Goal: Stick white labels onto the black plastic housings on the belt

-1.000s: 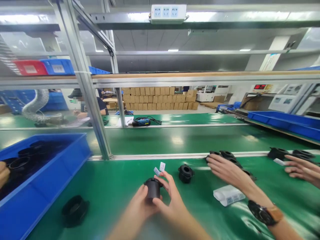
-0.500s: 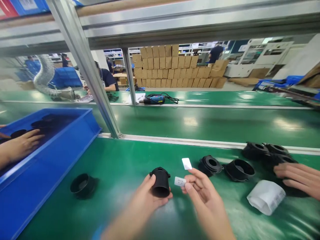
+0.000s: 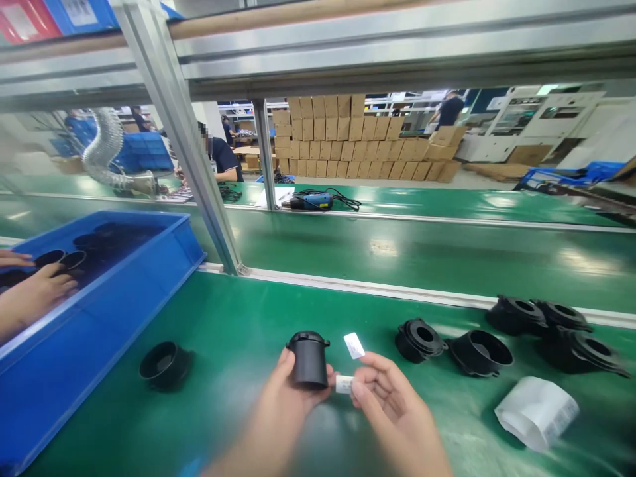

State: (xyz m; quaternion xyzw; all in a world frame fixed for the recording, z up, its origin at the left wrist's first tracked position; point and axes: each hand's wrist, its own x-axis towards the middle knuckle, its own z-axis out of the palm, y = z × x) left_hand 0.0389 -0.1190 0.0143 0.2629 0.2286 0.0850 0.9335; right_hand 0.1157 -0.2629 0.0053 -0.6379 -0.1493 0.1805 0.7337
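Note:
My left hand is closed around a black plastic cylindrical housing, its flanged end up, held above the green work surface. Two small white labels are with my right hand. One label is pinched by thumb and finger and reaches close to the housing's lower side; whether they touch I cannot tell. The other label clings to the tip of the index finger. A single black housing rests on the surface to the left.
At right lie more black housings and a curled roll of white label backing. A co-worker's hands reach into a blue bin of black parts at left. A metal post rises behind it. A blue heat gun lies farther back.
The right hand has brought its labels nearer the housing, which has tilted so its open end no longer faces me. A co-worker's hand has left the parts at right.

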